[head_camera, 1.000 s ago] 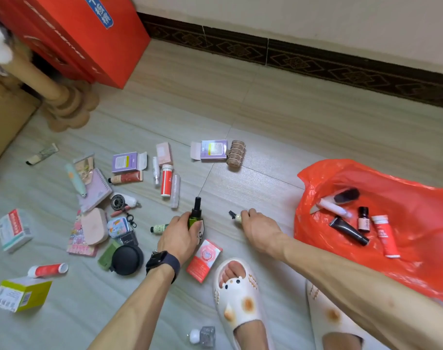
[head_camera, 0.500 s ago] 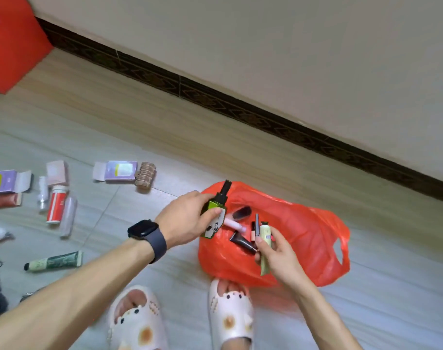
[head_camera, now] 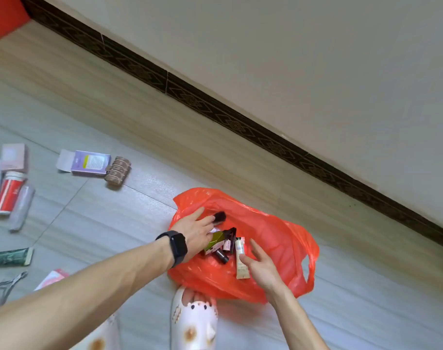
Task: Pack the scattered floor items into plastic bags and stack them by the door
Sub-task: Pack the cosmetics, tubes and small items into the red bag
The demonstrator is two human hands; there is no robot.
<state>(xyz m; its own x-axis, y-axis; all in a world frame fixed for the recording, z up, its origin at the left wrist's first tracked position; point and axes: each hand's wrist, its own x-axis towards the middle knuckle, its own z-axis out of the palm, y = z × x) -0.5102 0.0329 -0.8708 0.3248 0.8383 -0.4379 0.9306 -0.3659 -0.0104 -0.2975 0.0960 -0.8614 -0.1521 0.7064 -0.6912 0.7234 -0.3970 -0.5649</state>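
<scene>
The left hand (head_camera: 196,229), a dark watch (head_camera: 177,246) on its wrist, is spread flat with fingers extended over the mouth of the red plastic bag (head_camera: 278,238) in the lower centre of the frame; it grips nothing, and its fingertips reach toward a dark brush-like item (head_camera: 220,216). Just below its palm lies the green dropper bottle (head_camera: 215,239), resting among other small cosmetics in the bag. The right hand (head_camera: 262,267) is likewise open, fingers loosely splayed; its thumb and forefinger sit against the cream tube (head_camera: 240,258), though whether they still pinch it or merely touch it is hard to tell.

The bag lies crumpled on the tiled floor (head_camera: 114,218), its handle loop at the right, its near edge touching a white slipper (head_camera: 194,322) at the bottom of the frame. Open floor stretches right of the bag and up to the dark skirting board (head_camera: 266,137). At the left of the frame are a purple box (head_camera: 89,162) beside a stack of brown rolls (head_camera: 117,170), a red-and-white tube (head_camera: 9,192), and a green tube (head_camera: 9,256).
</scene>
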